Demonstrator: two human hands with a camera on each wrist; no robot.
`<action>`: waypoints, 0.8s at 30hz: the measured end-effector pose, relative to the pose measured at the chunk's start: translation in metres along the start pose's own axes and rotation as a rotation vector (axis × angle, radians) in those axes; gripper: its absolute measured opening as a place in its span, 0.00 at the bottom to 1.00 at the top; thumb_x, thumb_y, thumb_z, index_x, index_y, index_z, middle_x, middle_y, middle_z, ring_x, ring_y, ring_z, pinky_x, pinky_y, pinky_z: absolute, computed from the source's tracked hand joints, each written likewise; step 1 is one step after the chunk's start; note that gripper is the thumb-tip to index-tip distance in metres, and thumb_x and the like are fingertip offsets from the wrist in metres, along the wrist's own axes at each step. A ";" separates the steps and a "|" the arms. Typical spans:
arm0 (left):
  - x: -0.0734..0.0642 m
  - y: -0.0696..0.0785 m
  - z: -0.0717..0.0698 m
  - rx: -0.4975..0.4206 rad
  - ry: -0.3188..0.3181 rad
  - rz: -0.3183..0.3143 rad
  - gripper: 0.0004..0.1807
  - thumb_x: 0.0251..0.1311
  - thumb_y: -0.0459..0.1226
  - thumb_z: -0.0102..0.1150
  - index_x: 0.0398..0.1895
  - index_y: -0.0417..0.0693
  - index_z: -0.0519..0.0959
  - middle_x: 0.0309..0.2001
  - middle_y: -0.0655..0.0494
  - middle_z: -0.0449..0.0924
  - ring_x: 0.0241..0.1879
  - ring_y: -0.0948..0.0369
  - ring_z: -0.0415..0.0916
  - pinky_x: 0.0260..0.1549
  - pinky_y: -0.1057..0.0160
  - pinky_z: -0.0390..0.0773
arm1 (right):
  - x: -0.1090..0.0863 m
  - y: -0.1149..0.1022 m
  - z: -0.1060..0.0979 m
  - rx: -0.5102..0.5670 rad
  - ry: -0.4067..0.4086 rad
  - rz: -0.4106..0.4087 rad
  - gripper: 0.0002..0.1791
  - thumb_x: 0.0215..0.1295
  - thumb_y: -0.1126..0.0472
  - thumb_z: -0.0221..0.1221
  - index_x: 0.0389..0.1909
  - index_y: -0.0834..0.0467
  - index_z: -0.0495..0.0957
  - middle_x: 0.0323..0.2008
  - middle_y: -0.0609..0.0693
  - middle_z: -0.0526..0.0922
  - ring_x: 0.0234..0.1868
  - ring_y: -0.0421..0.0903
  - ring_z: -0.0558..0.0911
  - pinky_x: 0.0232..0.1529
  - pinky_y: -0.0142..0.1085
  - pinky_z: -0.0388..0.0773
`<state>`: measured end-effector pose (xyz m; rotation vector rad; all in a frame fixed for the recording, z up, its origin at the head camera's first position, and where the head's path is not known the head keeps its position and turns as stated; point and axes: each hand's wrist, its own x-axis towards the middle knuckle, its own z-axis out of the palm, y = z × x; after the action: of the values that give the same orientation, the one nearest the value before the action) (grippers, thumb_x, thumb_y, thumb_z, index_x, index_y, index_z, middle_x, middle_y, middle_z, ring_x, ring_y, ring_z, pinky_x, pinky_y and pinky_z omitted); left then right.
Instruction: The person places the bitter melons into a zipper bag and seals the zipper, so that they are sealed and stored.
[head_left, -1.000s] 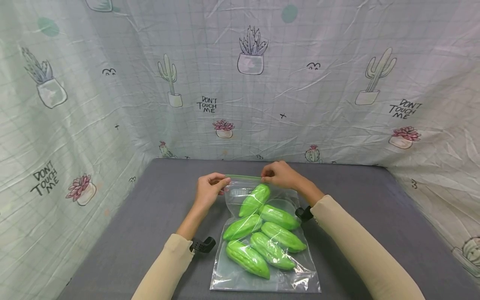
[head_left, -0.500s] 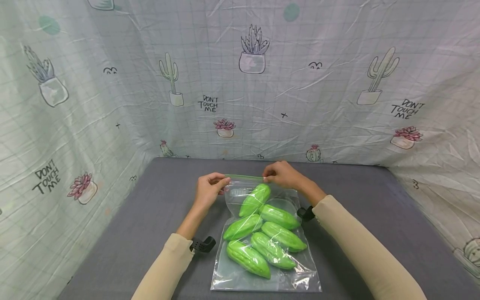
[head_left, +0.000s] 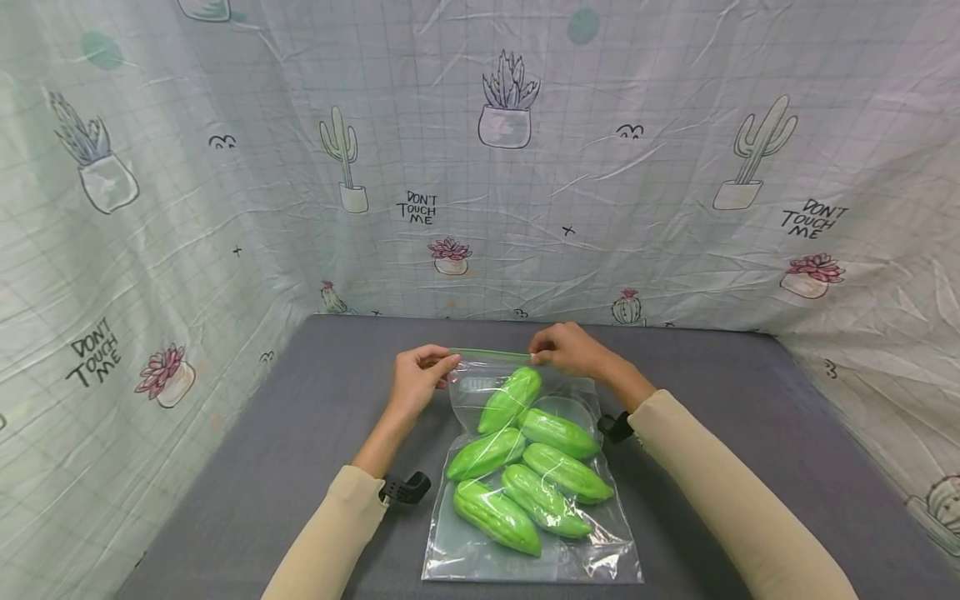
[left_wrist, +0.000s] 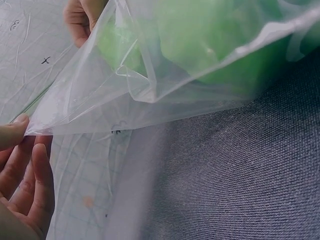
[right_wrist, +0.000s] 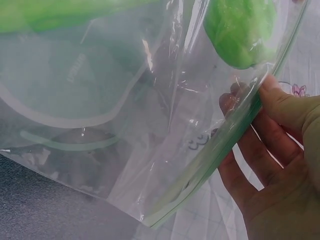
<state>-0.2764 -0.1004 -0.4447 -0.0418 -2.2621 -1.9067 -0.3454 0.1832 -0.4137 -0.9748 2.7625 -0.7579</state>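
Note:
A clear zip bag (head_left: 480, 569) with a green zip strip (head_left: 487, 352) along its top lies on the grey table, its mouth end lifted. Inside are several green, ridged, elongated vegetables (head_left: 558, 473) that look like bitter melons. My left hand (head_left: 417, 379) pinches the top left corner between thumb and fingers, and the left wrist view shows the film stretched taut from there. On the strip, right of its middle, my right hand (head_left: 566, 350) pinches with thumb and fingers. In the right wrist view the strip's loose end (right_wrist: 165, 215) runs past that hand to the bag's corner.
The grey table (head_left: 315, 433) reaches back to a hanging cloth (head_left: 525, 208) printed with potted cacti and lettering, which also hangs at both sides. Black straps with camera mounts (head_left: 405, 490) sit on both wrists.
My right hand has slid slightly rightward along the zip strip, its pinch kept. The left hand stays at its corner, and the bag and green vegetables lie as before.

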 end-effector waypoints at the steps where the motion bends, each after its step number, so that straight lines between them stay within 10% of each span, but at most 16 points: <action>1: 0.001 -0.001 0.000 0.003 0.001 0.000 0.10 0.65 0.33 0.68 0.43 0.33 0.86 0.38 0.40 0.90 0.31 0.48 0.87 0.32 0.55 0.88 | 0.000 0.000 0.000 -0.001 -0.001 0.005 0.11 0.74 0.61 0.60 0.49 0.61 0.86 0.45 0.54 0.90 0.42 0.46 0.88 0.45 0.42 0.85; 5: 0.008 -0.015 0.000 0.002 0.009 -0.010 0.10 0.65 0.35 0.69 0.44 0.36 0.87 0.39 0.41 0.90 0.39 0.37 0.86 0.33 0.55 0.88 | -0.001 0.000 0.000 0.002 -0.009 0.008 0.11 0.75 0.61 0.60 0.50 0.61 0.86 0.46 0.55 0.90 0.43 0.47 0.88 0.45 0.43 0.85; 24: 0.007 -0.023 -0.003 -0.024 0.024 0.035 0.09 0.62 0.38 0.72 0.40 0.41 0.88 0.34 0.52 0.90 0.29 0.59 0.84 0.32 0.56 0.88 | -0.005 0.007 -0.001 0.004 0.005 0.007 0.12 0.74 0.62 0.60 0.51 0.63 0.86 0.45 0.54 0.90 0.42 0.47 0.88 0.44 0.43 0.85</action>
<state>-0.2857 -0.1078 -0.4655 -0.0612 -2.2088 -1.9062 -0.3456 0.1917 -0.4164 -0.9637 2.7660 -0.7652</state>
